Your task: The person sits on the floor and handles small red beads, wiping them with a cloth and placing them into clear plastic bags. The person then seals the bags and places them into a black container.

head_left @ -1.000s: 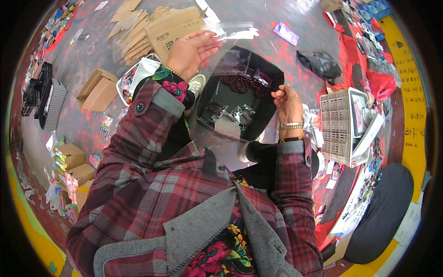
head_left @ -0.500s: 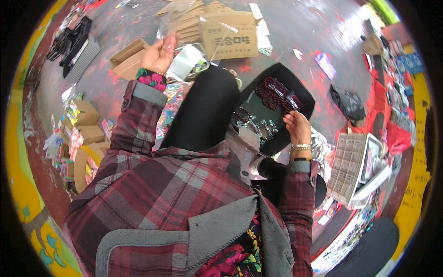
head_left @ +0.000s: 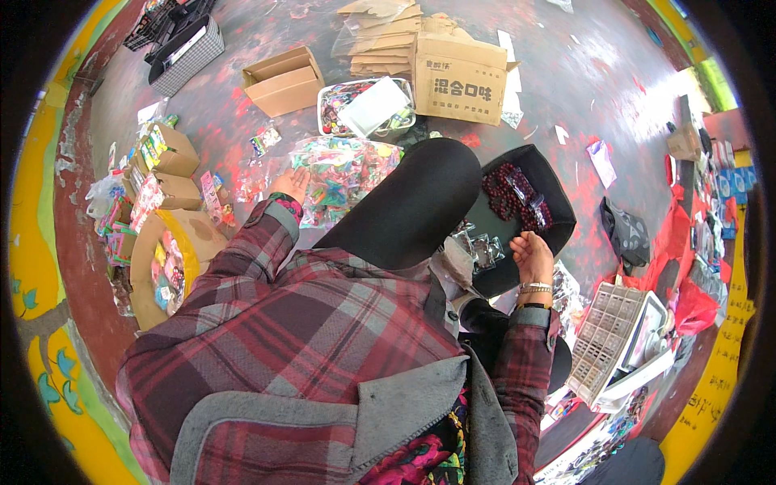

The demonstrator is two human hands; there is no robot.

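Note:
My left hand (head_left: 291,184) is low at the left edge of a heap of small colourful packets (head_left: 339,174) in clear plastic. Its fingers look stretched out, and I see nothing gripped in them. My right hand (head_left: 533,257) is at the near right rim of a black box (head_left: 563,212), fingers bent together; what they hold, if anything, is hidden. Inside the box lie dark red bead strings (head_left: 505,194), some in clear wrapping, and several small shiny clear packets (head_left: 487,250). My black-clad knee (head_left: 436,174) rises between the heap and the box.
Ahead stand a white tub (head_left: 323,121) of small goods, an open carton (head_left: 283,81), a printed carton (head_left: 461,77) and flattened cardboard (head_left: 380,40). More cartons (head_left: 174,153) are at left. A white basket (head_left: 618,339) and a black bag (head_left: 624,230) lie at right.
My left hand has come down and back from beside the cartons to the packet heap. My right hand stays by the box rim. The view has shifted, showing the tub and heap more fully.

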